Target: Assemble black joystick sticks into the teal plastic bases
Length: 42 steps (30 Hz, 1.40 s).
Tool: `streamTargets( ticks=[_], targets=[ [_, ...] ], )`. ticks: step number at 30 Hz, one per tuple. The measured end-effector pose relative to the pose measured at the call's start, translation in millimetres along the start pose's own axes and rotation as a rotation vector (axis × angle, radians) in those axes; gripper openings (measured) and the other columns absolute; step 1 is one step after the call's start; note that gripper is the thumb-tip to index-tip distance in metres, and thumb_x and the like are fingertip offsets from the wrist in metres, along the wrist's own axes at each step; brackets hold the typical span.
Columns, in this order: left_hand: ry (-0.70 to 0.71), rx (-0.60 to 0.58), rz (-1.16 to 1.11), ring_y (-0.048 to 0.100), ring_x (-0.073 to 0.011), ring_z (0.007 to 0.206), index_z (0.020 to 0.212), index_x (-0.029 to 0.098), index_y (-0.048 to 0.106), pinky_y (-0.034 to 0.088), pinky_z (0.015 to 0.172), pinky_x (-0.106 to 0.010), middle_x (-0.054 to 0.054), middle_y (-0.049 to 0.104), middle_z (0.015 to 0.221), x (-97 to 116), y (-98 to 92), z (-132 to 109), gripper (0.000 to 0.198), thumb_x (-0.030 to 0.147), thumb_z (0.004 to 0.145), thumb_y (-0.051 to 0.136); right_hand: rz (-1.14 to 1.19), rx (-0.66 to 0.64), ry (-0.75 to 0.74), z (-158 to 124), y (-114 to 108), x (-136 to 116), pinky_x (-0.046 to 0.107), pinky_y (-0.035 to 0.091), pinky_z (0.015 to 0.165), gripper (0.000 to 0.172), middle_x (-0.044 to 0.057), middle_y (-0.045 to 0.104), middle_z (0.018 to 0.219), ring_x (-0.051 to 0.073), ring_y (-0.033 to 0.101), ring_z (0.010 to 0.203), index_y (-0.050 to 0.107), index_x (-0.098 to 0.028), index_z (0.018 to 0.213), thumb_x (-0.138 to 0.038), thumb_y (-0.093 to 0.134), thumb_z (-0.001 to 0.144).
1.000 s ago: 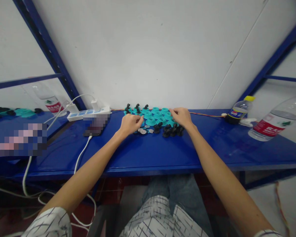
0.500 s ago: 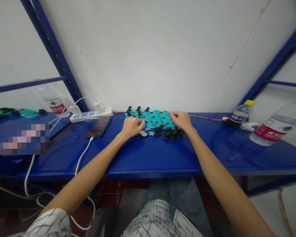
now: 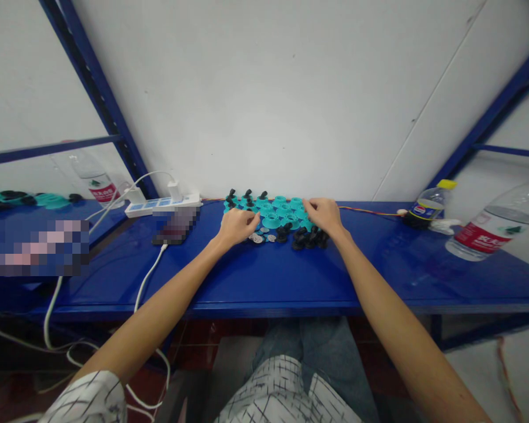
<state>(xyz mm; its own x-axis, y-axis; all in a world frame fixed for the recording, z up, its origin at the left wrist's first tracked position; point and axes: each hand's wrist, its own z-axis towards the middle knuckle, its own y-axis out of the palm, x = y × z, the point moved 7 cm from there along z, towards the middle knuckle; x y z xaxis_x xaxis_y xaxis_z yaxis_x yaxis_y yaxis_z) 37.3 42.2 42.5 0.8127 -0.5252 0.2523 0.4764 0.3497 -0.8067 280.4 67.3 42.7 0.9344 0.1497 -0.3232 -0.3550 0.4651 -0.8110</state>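
left hand [image 3: 237, 226] curls beside the teal cups [image 3: 278, 212] at the back of the blue bench [image 3: 255, 276], right hand [image 3: 322, 214] curls on them; whether either grip holds a piece, i cannot tell.

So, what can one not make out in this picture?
Head view:
Left hand: curled fingers hide whether it holds anything.
Right hand: covers the teal parts under it.
Silver discs: too small to identify.
Dark device: pixelated patch.
Big bottle: cut by the right edge.
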Motion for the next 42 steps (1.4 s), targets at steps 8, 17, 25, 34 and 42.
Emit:
streamTargets(
  ticks=[8,17,25,34,42],
  targets=[
    [0.014,0.024,-0.012,0.036,-0.0123,0.046,0.047,0.017,0.049,0.018,0.054,-0.028,-0.004,0.051,0.048,7.8,0.0,0.5,0.051,0.039,0.092,0.039,-0.023,0.01,-0.006,-0.5,1.4,-1.0,0.026,0.033,0.061,0.048,0.007,0.068,0.063,0.018,0.061,0.067,0.073,-0.016,0.07,-0.044,0.041,0.094],
    [0.014,0.042,-0.02,0.034,-0.0118,0.045,0.046,0.017,0.047,0.017,0.053,-0.028,-0.004,0.05,0.047,6.6,-1.4,0.9,0.052,0.039,0.092,0.04,-0.045,0.059,0.036,-1.5,-4.8,0.0,0.027,0.034,0.061,0.048,0.008,0.07,0.065,0.02,0.064,0.072,0.074,-0.018,0.071,-0.045,0.042,0.094],
    [0.019,0.068,-0.008,0.037,-0.0125,0.047,0.046,0.017,0.047,0.017,0.053,-0.029,-0.005,0.05,0.047,5.1,-4.9,2.7,0.051,0.039,0.092,0.04,-0.029,0.053,0.033,-2.7,-5.4,-1.0,0.027,0.035,0.062,0.047,0.01,0.07,0.066,0.02,0.062,0.071,0.074,-0.016,0.073,-0.045,0.043,0.093],
    [0.071,0.03,-0.006,0.038,-0.0124,0.047,0.047,0.017,0.048,0.017,0.053,-0.029,-0.005,0.052,0.048,10.0,4.0,0.6,0.051,0.038,0.092,0.039,-0.07,0.081,0.058,0.3,-6.3,4.4,0.027,0.032,0.059,0.048,0.009,0.07,0.065,0.02,0.061,0.068,0.072,-0.018,0.066,-0.045,0.042,0.093],
    [0.059,0.034,0.0,0.039,-0.0129,0.047,0.048,0.017,0.049,0.018,0.054,-0.029,-0.005,0.054,0.049,9.2,2.7,1.1,0.05,0.038,0.092,0.039,-0.068,0.061,0.025,-1.2,-10.6,-4.6,0.028,0.032,0.06,0.047,0.008,0.069,0.065,0.02,0.062,0.069,0.072,-0.018,0.066,-0.044,0.043,0.093]
  ],
)
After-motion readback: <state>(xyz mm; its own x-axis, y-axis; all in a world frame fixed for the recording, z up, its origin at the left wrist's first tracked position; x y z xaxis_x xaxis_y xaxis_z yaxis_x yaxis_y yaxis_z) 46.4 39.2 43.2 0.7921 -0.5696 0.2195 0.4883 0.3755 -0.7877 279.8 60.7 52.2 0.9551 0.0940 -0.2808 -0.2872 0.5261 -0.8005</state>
